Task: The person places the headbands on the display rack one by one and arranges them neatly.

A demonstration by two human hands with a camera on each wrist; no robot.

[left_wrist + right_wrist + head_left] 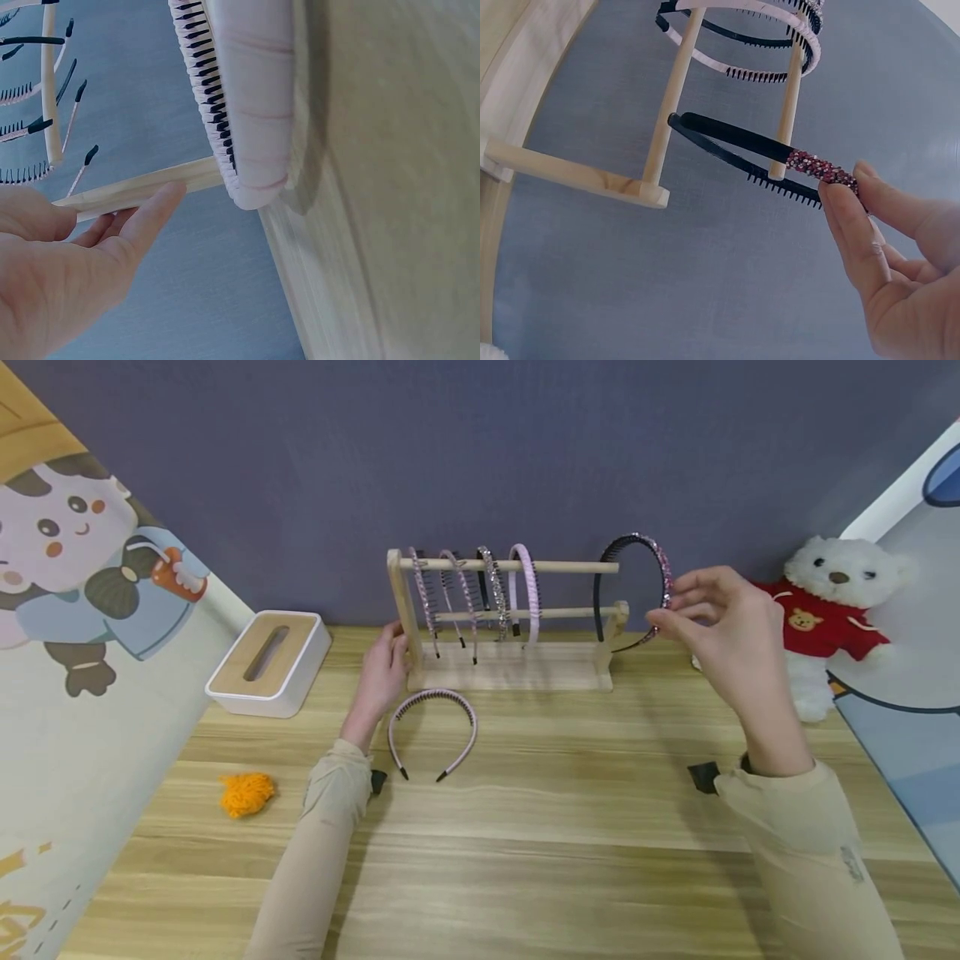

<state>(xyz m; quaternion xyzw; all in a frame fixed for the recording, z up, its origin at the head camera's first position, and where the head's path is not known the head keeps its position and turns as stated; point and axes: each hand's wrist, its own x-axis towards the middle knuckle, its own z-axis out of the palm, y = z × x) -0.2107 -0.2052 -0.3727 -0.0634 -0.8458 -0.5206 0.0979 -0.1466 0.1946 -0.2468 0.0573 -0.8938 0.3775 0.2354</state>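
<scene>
A wooden headband rack (510, 668) stands against the wall, several pink, silver and dark headbands hanging on its rods. At its left end, my left hand (384, 670) holds the upright post (127, 193) between thumb and fingers. My right hand (731, 631) pinches a black headband (739, 139) with pink and silver glitter between thumb and fingers. In the right wrist view, the free end of the upper rod (778, 161) appears inside this headband's hoop. A pale pink headband (474, 727) with dark teeth lies on the table in front of the rack, close to my left wrist.
To the left are a white tissue box (300, 681) with a wooden lid and an orange yarn bundle (246, 794). A white teddy bear (806, 685) in a red sweater sits at the right. The dark blue wall (480, 460) rises directly behind the rack.
</scene>
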